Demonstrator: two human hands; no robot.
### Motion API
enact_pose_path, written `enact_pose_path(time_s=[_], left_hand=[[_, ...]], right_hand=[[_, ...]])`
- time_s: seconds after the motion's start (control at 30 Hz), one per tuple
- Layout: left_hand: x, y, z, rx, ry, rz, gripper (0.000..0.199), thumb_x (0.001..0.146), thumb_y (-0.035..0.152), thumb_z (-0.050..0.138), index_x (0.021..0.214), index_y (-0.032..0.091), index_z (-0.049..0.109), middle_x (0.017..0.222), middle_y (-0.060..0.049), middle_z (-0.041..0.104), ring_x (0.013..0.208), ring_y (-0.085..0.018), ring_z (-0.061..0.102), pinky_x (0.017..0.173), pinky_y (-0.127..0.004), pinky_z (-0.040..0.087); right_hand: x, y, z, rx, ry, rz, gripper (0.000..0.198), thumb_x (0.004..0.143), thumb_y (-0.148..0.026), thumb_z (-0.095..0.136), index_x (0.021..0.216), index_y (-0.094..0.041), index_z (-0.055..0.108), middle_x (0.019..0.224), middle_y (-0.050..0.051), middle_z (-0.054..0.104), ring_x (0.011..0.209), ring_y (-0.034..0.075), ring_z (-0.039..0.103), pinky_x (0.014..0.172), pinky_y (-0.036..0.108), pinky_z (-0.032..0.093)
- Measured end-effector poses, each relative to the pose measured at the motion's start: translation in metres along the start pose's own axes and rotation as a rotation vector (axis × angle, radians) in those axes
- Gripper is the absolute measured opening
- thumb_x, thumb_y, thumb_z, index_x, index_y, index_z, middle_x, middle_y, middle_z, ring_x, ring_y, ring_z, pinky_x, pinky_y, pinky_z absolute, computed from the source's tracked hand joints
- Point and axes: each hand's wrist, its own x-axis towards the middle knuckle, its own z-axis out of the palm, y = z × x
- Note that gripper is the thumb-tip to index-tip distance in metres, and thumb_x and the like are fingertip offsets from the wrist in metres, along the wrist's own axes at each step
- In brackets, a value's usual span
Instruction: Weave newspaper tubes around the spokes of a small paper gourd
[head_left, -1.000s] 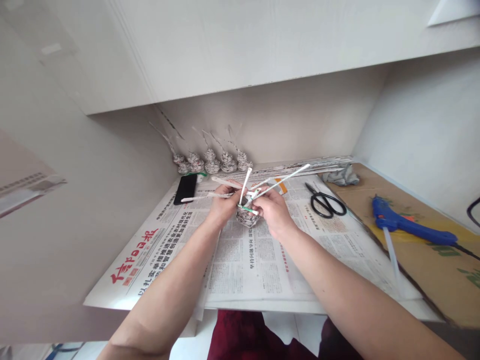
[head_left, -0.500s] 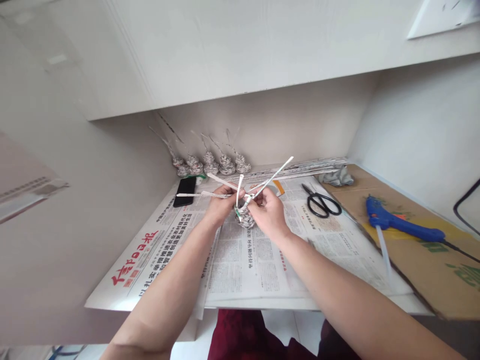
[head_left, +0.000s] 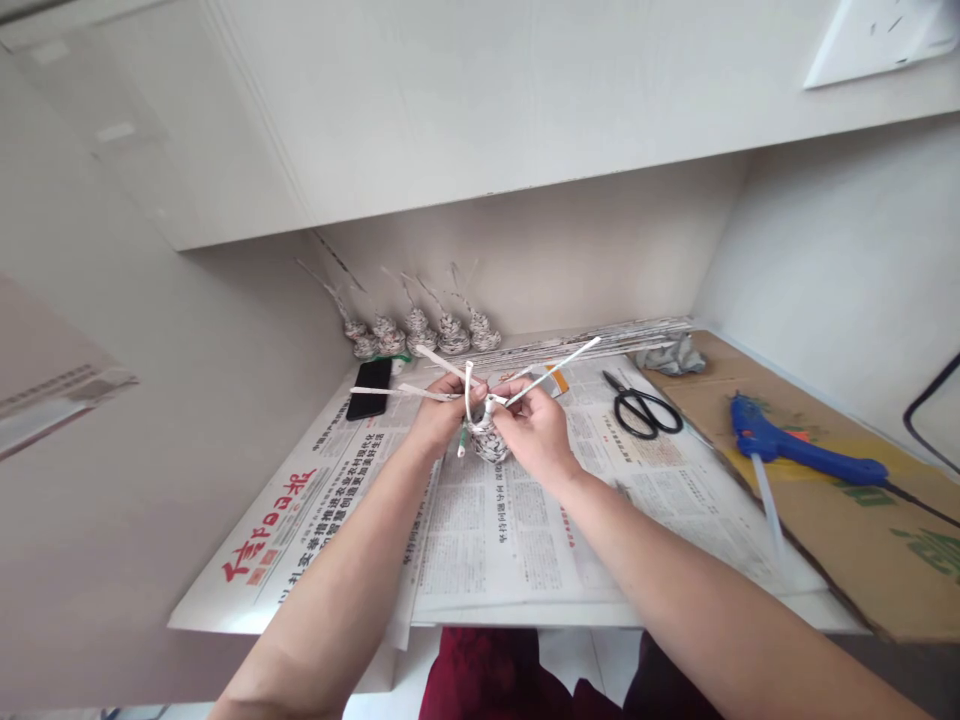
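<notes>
Between my hands, above the newspaper, is a small woven piece of rolled paper (head_left: 489, 443) with several paper strips sticking out of it. My left hand (head_left: 444, 410) is closed around its left side, where pale strips fan out leftward. One strip (head_left: 469, 385) stands up and curves at the middle. My right hand (head_left: 536, 420) pinches the piece's right rim, thumb toward me, and a long strip (head_left: 559, 368) slants up to the right beside its fingers. A short green-and-white end (head_left: 462, 443) hangs at the near left. My fingertips partly hide the weave.
Several finished-looking woven gourd shapes (head_left: 450, 335) line the back wall, left of long paper rolls (head_left: 570, 345). A black phone (head_left: 370, 388) lies at left. Black scissors (head_left: 646, 410) and a blue glue gun (head_left: 806, 450) on cardboard (head_left: 847, 560) are at right. A low panel (head_left: 480, 120) overhangs.
The upright strip has bent into a curve, and the green-and-white end now points down outside the piece. The right-hand strip has tilted lower. Both hands stay on the piece.
</notes>
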Motion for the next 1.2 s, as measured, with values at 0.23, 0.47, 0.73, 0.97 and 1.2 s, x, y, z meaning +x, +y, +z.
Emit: enact_pose_path(time_s=[0.23, 0.47, 0.73, 0.97, 1.2], left_hand=[[-0.001, -0.002, 0.000, 0.002, 0.034, -0.009, 0.029, 0.061, 0.035, 0.080, 0.073, 0.015, 0.062, 0.062, 0.002, 0.059, 0.055, -0.010, 0.050, 0.053, -0.023, 0.037], [-0.001, -0.002, 0.002, -0.004, 0.000, -0.001, 0.027, 0.063, 0.034, 0.079, 0.072, 0.015, 0.062, 0.061, 0.003, 0.058, 0.053, -0.009, 0.049, 0.053, -0.022, 0.036], [0.000, -0.004, 0.004, -0.145, 0.006, -0.064, 0.031, 0.059, 0.034, 0.081, 0.072, 0.014, 0.061, 0.062, 0.002, 0.060, 0.055, -0.009, 0.052, 0.056, -0.023, 0.039], [0.000, -0.004, 0.000, -0.284, -0.035, -0.122, 0.031, 0.058, 0.030, 0.083, 0.073, 0.015, 0.060, 0.065, 0.002, 0.059, 0.057, -0.009, 0.054, 0.057, -0.024, 0.042], [-0.001, -0.002, 0.001, -0.316, -0.061, -0.183, 0.033, 0.056, 0.030, 0.084, 0.072, 0.016, 0.059, 0.064, 0.002, 0.059, 0.055, -0.010, 0.053, 0.055, -0.026, 0.041]], right_hand=[[0.003, 0.005, 0.000, 0.025, 0.015, 0.017, 0.013, 0.076, -0.030, 0.066, 0.085, -0.022, 0.061, 0.072, 0.000, 0.064, 0.062, 0.014, 0.060, 0.061, 0.028, 0.052], [0.000, -0.003, -0.001, -0.017, 0.027, -0.065, 0.011, 0.076, -0.029, 0.067, 0.082, -0.021, 0.062, 0.072, 0.001, 0.064, 0.062, 0.014, 0.059, 0.061, 0.027, 0.050], [-0.001, -0.008, -0.001, 0.030, 0.023, -0.082, 0.016, 0.076, -0.024, 0.064, 0.091, -0.022, 0.060, 0.079, 0.000, 0.063, 0.065, 0.013, 0.058, 0.060, 0.025, 0.048], [-0.009, -0.023, -0.002, 0.100, -0.066, -0.102, 0.012, 0.082, -0.025, 0.060, 0.094, -0.022, 0.057, 0.085, 0.002, 0.062, 0.073, 0.015, 0.060, 0.063, 0.026, 0.049], [-0.013, -0.031, -0.004, 0.017, -0.073, -0.169, 0.011, 0.082, -0.023, 0.058, 0.093, -0.023, 0.058, 0.086, 0.003, 0.063, 0.071, 0.015, 0.059, 0.063, 0.028, 0.049]])
